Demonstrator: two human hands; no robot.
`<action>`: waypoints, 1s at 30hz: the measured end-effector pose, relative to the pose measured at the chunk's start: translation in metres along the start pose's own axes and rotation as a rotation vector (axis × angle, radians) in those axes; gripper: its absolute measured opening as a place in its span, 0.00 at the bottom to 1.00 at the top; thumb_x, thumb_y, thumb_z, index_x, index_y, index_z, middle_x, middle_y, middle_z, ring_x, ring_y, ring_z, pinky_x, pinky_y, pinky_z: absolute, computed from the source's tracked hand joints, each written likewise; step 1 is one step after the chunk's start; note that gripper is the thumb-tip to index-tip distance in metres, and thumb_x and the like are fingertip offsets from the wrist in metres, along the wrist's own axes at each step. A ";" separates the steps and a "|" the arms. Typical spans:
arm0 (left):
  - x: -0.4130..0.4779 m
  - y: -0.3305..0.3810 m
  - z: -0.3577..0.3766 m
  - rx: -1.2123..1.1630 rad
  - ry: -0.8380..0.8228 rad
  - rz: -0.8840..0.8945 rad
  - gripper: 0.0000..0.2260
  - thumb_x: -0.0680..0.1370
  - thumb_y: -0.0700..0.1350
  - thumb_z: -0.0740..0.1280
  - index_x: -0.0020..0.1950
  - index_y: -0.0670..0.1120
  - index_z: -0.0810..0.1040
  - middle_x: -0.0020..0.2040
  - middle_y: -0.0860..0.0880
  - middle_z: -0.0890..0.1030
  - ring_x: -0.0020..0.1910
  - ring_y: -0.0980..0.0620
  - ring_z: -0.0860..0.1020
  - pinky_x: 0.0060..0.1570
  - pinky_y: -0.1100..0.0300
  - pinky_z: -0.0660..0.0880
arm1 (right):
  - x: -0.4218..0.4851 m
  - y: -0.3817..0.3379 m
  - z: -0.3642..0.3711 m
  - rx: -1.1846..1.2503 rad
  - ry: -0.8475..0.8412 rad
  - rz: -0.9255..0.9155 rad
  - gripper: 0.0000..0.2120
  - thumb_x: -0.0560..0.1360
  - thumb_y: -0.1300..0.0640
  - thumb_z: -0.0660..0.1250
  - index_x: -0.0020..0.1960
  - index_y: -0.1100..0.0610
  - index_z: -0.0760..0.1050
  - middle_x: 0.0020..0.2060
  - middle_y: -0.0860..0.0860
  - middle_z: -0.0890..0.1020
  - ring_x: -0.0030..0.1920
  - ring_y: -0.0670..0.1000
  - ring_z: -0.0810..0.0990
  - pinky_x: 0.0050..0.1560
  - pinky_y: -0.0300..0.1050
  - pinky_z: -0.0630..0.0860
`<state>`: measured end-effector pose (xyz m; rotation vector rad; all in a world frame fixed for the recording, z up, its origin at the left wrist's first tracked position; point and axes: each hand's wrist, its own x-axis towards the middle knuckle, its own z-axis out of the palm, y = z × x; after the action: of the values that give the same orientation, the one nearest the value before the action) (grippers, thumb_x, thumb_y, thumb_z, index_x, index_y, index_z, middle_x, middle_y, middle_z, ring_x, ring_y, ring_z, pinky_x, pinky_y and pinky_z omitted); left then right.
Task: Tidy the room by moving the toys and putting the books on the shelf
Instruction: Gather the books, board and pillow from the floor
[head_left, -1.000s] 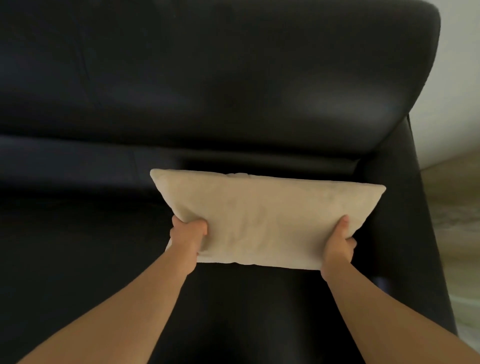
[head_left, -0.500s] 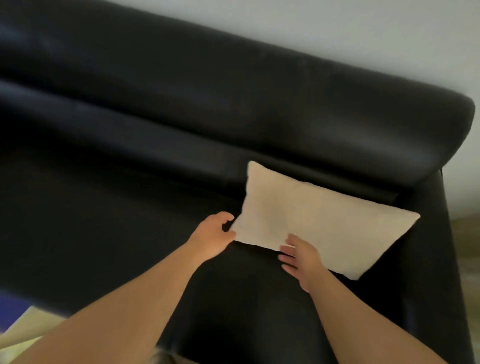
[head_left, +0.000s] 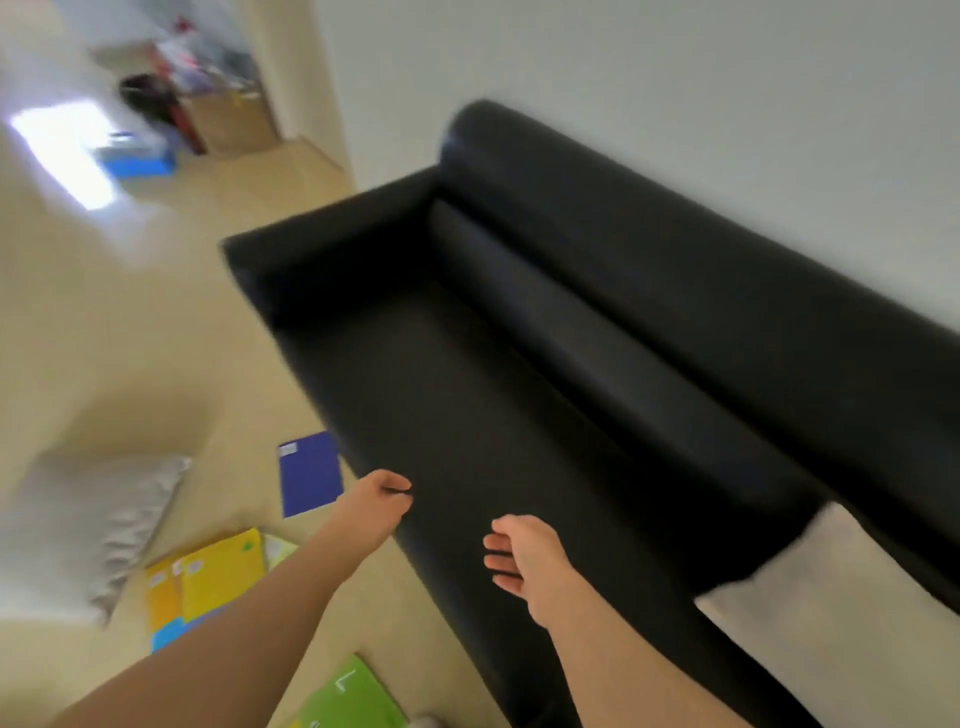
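Observation:
Several books lie on the beige floor left of the black sofa (head_left: 519, 374): a blue book (head_left: 309, 474), yellow books (head_left: 208, 577) and a green book (head_left: 353, 699). My left hand (head_left: 376, 501) hovers at the sofa's front edge, fingers loosely curled, holding nothing. My right hand (head_left: 524, 561) hangs over the seat with relaxed fingers, also empty. A beige cushion (head_left: 841, 618) rests on the seat at the lower right, apart from both hands.
A grey pillow (head_left: 98, 525) lies on the floor at the left. Far back, a blue box (head_left: 137, 163) and blurred clutter stand by a doorway. A white wall runs behind the sofa. The view is motion-blurred.
Both hands have let go of the beige cushion, which stays on the sofa's right end. The view has swung left, bringing the floor and the books into sight.

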<state>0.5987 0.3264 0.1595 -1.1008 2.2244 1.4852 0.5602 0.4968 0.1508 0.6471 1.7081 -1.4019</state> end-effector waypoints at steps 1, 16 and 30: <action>-0.002 -0.006 -0.012 -0.025 0.034 -0.014 0.07 0.77 0.41 0.63 0.54 0.45 0.76 0.42 0.48 0.77 0.41 0.50 0.75 0.41 0.58 0.72 | -0.001 -0.004 0.011 -0.028 -0.015 -0.009 0.02 0.78 0.58 0.61 0.47 0.54 0.72 0.45 0.53 0.79 0.45 0.50 0.78 0.50 0.46 0.76; -0.077 -0.185 -0.157 -0.397 0.397 -0.352 0.08 0.77 0.40 0.62 0.55 0.45 0.75 0.47 0.41 0.79 0.44 0.46 0.76 0.38 0.59 0.69 | -0.024 0.037 0.206 -0.574 -0.321 -0.042 0.04 0.77 0.57 0.61 0.44 0.56 0.71 0.39 0.51 0.76 0.39 0.50 0.74 0.39 0.42 0.71; -0.023 -0.325 -0.341 -0.379 0.264 -0.373 0.10 0.77 0.39 0.63 0.57 0.44 0.76 0.47 0.41 0.79 0.44 0.45 0.75 0.38 0.59 0.70 | -0.032 0.104 0.453 -0.516 -0.226 -0.001 0.04 0.77 0.60 0.59 0.43 0.58 0.68 0.37 0.53 0.72 0.32 0.50 0.69 0.34 0.42 0.65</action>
<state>0.9096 -0.0235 0.1043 -1.8070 1.7785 1.7066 0.7811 0.0904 0.0988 0.1926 1.7823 -0.9308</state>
